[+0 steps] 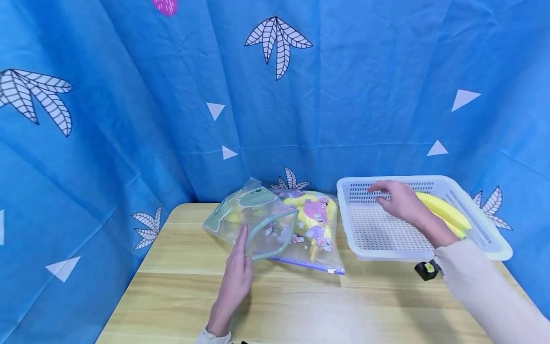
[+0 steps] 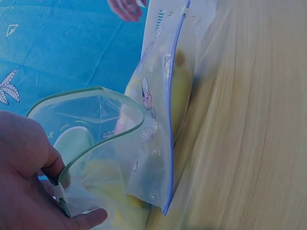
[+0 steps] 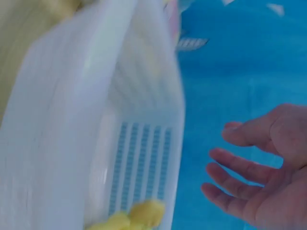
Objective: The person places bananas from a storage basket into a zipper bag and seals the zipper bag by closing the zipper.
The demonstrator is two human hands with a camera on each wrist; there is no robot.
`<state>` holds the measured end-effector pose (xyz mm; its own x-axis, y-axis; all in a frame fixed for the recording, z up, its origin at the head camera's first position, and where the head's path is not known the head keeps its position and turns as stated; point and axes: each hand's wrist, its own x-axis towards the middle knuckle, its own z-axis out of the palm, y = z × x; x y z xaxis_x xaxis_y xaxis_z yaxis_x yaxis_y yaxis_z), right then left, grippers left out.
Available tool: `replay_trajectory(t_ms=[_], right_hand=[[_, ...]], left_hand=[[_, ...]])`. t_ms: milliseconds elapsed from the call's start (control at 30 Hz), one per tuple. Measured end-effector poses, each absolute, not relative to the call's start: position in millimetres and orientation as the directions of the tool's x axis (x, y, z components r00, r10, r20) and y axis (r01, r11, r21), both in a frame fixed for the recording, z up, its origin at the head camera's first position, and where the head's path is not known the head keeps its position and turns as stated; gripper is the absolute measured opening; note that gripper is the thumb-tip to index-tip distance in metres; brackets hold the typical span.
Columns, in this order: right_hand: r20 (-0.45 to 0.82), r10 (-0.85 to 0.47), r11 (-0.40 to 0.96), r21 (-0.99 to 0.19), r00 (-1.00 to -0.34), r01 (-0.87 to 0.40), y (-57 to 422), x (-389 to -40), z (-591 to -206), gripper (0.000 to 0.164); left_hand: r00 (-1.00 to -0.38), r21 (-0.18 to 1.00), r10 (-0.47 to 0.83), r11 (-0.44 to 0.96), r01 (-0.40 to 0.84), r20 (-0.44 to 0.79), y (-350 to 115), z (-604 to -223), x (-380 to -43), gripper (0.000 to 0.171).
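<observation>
My left hand (image 1: 239, 270) pinches the rim of a clear zip bag (image 2: 103, 172) with a green edge, close to its white slider. The mouth of this bag gapes wide, and yellow fruit shows through its side. Against it lies a second zip bag (image 1: 315, 224) with a purple zip and cartoon prints, a banana (image 1: 330, 208) inside. Over the white basket (image 1: 343, 217) hovers my right hand (image 1: 399, 203), fingers loosely bent and spread, holding nothing. Bananas (image 1: 447, 212) lie in the right side of the basket; the forearm partly hides them.
The wooden table (image 1: 180, 282) carries both bags and the basket. A blue curtain (image 1: 365, 95) with white leaf prints hangs right behind them and along both sides. A small black device (image 1: 427, 270) sits at the right wrist.
</observation>
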<state>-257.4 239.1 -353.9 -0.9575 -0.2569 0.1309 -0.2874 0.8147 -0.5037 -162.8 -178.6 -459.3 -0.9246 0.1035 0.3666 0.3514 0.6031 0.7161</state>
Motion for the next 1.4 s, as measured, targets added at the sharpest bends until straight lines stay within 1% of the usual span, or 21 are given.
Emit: replay_trajectory(t_ms=[133, 333, 433, 600, 833, 900, 1100, 1300, 1400], right_hand=[[0.054, -0.293, 0.851, -0.441, -0.954, -0.287, 263.1, -272.6, -362.6, 0.035], [-0.070, -0.272, 0.895, -0.385, -0.960, -0.225, 285.3, -285.5, -375.1, 0.046], [-0.095, -0.275, 0.905, -0.361, -0.957, -0.224, 292.7, -289.6, -379.5, 0.047], [-0.130, -0.278, 0.918, -0.327, -0.952, -0.223, 305.2, -292.3, -383.8, 0.042], [-0.167, -0.284, 0.922, -0.320, -0.944, -0.220, 314.9, -292.8, -389.3, 0.046], [-0.175, -0.285, 0.924, -0.310, -0.942, -0.222, 316.0, -293.5, -390.1, 0.044], [-0.171, -0.317, 0.934, -0.225, -0.933, -0.277, 317.9, -296.3, -388.2, 0.035], [-0.174, -0.338, 0.930, -0.210, -0.925, -0.301, 320.4, -299.6, -380.1, 0.019], [-0.154, -0.345, 0.927, -0.213, -0.926, -0.309, 324.7, -300.2, -375.8, 0.014]], left_hand=[[-0.921, 0.711, 0.111, 0.603, 0.361, 0.373, -176.8, -458.4, -163.6, 0.077], [-0.919, 0.704, 0.122, 0.608, 0.368, 0.375, -175.7, -457.8, -164.8, 0.077], [-0.921, 0.706, 0.120, 0.608, 0.363, 0.370, -176.1, -457.5, -165.0, 0.077], [-0.929, 0.722, 0.119, 0.597, 0.350, 0.352, -177.0, -456.4, -163.8, 0.077], [-0.940, 0.734, 0.116, 0.597, 0.324, 0.321, -177.0, -455.0, -161.7, 0.077], [-0.943, 0.737, 0.114, 0.597, 0.317, 0.314, -177.2, -454.8, -161.6, 0.078], [-0.946, 0.738, 0.109, 0.601, 0.308, 0.306, -177.9, -455.5, -161.5, 0.078], [-0.939, 0.729, 0.110, 0.602, 0.324, 0.327, -179.5, -456.4, -162.3, 0.078], [-0.939, 0.730, 0.105, 0.603, 0.322, 0.328, -180.5, -455.7, -163.1, 0.078]])
